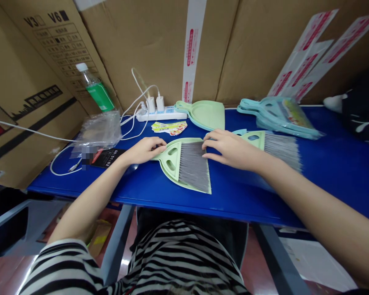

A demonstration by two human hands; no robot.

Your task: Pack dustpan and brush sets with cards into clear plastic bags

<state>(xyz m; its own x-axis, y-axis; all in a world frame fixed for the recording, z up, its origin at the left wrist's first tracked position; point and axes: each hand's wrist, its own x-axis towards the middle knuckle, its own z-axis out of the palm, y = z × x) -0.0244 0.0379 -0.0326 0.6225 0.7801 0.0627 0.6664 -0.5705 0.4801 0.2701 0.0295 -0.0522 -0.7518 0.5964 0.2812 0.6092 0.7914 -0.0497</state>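
A light green hand brush [194,166] with grey bristles lies on a matching green dustpan [209,189] in front of me. The fingers of my left hand [145,150] are curled round the handle end. My right hand [224,149] is at the upper right corner of the dustpan, thumb and fingers apart beside the bristle tips; whether they touch it, I cannot tell. Partly behind my right wrist is a second green brush [279,149] with grey bristles. Farther back lies a stacked pair of dustpans [207,114], green over blue.
Bagged blue dustpan sets [279,114] lie at the back right. A white power strip [162,114] with chargers and cables, paper labels [169,128], clear plastic bags [100,129], a phone [107,157] and a bottle [96,90] occupy the left. Cardboard [153,37] walls the blue table's back.
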